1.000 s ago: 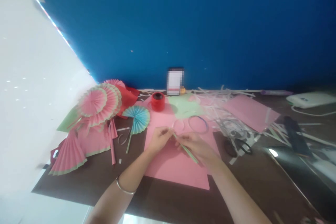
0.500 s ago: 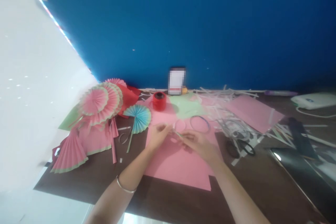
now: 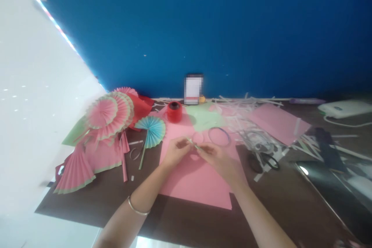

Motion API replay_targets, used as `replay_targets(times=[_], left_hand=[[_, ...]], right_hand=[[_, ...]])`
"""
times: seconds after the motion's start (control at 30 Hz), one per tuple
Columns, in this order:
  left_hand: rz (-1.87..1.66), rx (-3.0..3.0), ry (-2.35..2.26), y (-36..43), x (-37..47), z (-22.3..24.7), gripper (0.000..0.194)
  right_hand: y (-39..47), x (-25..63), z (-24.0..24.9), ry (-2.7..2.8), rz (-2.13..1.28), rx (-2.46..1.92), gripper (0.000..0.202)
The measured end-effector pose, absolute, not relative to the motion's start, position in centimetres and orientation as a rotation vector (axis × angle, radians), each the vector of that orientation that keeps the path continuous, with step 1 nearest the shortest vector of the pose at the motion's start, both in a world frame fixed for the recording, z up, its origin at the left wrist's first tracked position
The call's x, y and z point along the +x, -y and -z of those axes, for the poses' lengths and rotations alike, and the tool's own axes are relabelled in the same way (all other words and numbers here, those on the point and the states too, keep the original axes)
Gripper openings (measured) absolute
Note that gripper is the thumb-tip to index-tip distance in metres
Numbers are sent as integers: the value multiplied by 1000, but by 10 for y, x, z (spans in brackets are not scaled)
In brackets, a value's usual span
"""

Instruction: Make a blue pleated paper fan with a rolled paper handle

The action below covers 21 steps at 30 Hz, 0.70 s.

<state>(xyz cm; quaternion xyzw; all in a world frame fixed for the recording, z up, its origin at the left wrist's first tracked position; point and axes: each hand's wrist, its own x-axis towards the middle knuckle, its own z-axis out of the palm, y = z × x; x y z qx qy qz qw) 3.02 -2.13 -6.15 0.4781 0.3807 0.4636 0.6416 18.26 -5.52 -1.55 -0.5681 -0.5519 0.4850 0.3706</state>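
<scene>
Over a large pink paper sheet (image 3: 200, 190), my left hand (image 3: 177, 151) and my right hand (image 3: 215, 157) meet fingertip to fingertip. Both pinch a small, thin pale-green strip (image 3: 195, 144), partly hidden by the fingers. Just behind them lie a clear ring (image 3: 198, 138) and a bigger, thin bluish ring (image 3: 219, 136). A red spool (image 3: 174, 112) stands on the paper further back. To the left of my left hand is a blue pleated paper fan (image 3: 152, 131).
Pink and green pleated fans (image 3: 106, 114) pile up at the left. Black-handled scissors (image 3: 270, 161), paper scraps and a pink sheet (image 3: 280, 124) lie right. A dark glossy device (image 3: 328, 190) is at the right edge. A blue wall (image 3: 221, 31) rises behind.
My right hand's fingers have drawn closer together around the strip and nearer my left fingertips. The whole view has shifted slightly.
</scene>
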Motion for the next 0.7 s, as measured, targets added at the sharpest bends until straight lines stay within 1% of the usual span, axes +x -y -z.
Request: replay_targets(times=[0.1, 0.17, 0.37, 0.5, 0.6, 0.7], left_hand=[[-1049, 1068, -874, 22, 30, 60, 28], [-1040, 1057, -872, 22, 31, 59, 27], [-1005, 1096, -862, 25, 32, 57, 24], [-972, 1098, -879, 26, 31, 56, 26], [-989, 1089, -880, 27, 31, 54, 26], [-1004, 1077, -883, 27, 32, 55, 26]], right_hand=[[54, 184, 22, 1522, -1119, -1435, 26], [54, 185, 25, 1579, -965, -1469, 27], [60, 188, 26, 1921, -366, -1522, 25], [66, 192, 27, 2221, 5, -1410, 28], [69, 193, 25, 2299, 140, -1384, 26], [70, 191, 20, 2338, 154, -1395, 25]])
